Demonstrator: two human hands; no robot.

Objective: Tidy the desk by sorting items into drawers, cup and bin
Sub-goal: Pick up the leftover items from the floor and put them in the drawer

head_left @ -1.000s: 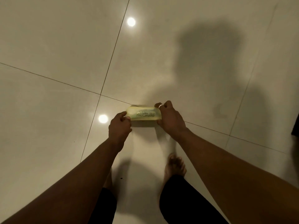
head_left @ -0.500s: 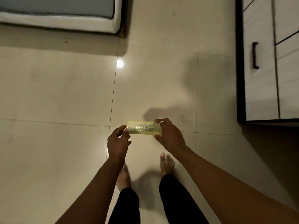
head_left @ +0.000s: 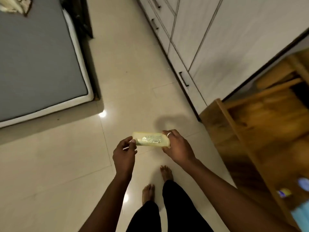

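A small translucent yellow box with gold print on its side hangs over the tiled floor in front of me. My right hand, a ring on one finger, grips its right end. My left hand pinches its left end with thumb and fingertips. At the right stands the wooden desk, blurred, with a few small items on its near end that I cannot make out.
A bed with a grey mattress fills the upper left. White cabinets with black handles line the upper right wall. Pale floor tiles run between bed and cabinets. My bare feet stand below my hands.
The view has swung up and right: bed, cabinets and now the wooden desk have come into sight. Both hands keep hold of the yellow box, the left now only pinching its end.
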